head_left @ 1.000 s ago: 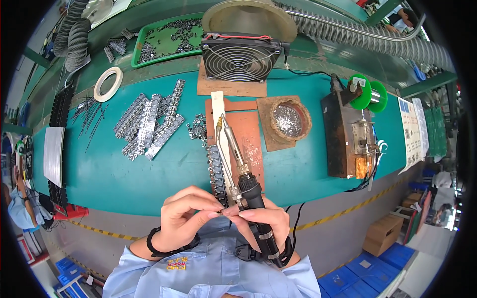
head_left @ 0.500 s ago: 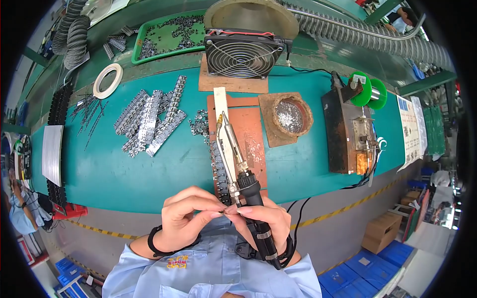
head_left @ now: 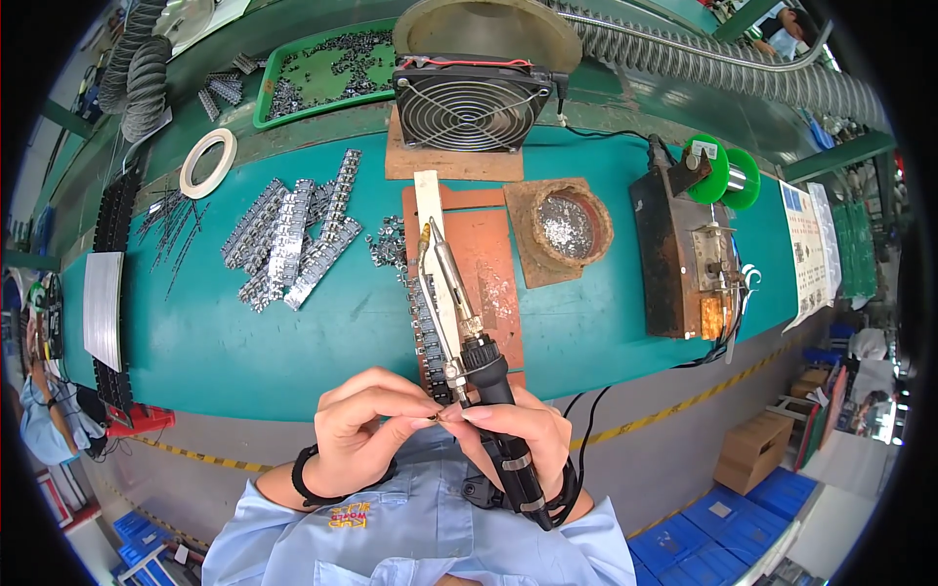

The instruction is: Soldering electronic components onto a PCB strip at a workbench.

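Note:
My right hand (head_left: pixel 513 435) grips the black handle of a soldering iron (head_left: pixel 467 337), whose metal tip points away from me over a brown work board (head_left: pixel 489 264). My left hand (head_left: pixel 366 425) meets the right at the fingertips, and both pinch a tiny part there, too small to make out. Under the iron, a strip of small metal parts (head_left: pixel 422 332) lies along the board's left edge. Both hands hover close to my chest, just past the near edge of the green bench (head_left: pixel 244 342).
A fan (head_left: pixel 469 98) stands at the back, with a green tray of small parts (head_left: pixel 322 73) to its left. Metal part strips (head_left: pixel 293 239) and a tape roll (head_left: pixel 207 161) lie left. A solder-dross bowl (head_left: pixel 565 223), soldering station (head_left: pixel 684 264) and green solder spool (head_left: pixel 718 176) sit right.
The hands and iron stay almost still; the fingertips keep pinching at the same spot. The view has shifted very slightly.

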`<state>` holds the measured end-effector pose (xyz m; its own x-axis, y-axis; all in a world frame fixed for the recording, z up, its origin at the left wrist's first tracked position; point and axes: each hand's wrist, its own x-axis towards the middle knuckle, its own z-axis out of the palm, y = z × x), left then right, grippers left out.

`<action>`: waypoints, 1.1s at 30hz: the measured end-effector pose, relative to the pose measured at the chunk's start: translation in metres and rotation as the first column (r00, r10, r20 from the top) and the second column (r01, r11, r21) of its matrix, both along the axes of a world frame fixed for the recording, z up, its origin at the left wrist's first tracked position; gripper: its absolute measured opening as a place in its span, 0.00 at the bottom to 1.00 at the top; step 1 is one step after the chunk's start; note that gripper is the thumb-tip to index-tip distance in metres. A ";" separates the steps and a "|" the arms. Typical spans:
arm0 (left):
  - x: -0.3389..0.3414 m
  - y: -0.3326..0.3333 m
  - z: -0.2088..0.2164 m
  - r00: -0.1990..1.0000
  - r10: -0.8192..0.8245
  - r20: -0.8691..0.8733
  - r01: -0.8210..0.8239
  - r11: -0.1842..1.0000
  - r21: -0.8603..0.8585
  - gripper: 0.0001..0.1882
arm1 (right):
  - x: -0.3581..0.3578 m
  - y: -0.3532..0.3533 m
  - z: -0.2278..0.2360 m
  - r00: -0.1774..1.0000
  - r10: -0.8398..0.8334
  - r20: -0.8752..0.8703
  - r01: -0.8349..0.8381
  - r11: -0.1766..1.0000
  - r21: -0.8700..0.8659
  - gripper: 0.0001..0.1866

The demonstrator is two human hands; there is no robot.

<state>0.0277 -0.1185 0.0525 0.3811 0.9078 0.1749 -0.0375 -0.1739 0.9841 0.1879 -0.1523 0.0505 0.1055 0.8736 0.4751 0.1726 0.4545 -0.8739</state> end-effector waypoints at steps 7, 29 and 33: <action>0.002 0.001 0.000 1.000 0.010 -0.007 -0.010 1.000 0.013 0.06 | 0.002 0.000 0.000 1.000 0.006 0.008 -0.006 1.000 -0.009 0.22; 0.000 0.008 -0.004 0.995 0.045 -0.093 -0.053 0.995 -0.086 0.05 | 0.010 0.002 -0.010 0.999 0.008 0.050 -0.007 1.000 -0.014 0.21; -0.010 0.023 -0.016 0.999 0.047 -0.027 -0.054 0.909 -0.412 0.05 | 0.021 -0.001 -0.028 0.998 -0.061 0.012 0.062 0.991 -0.118 0.21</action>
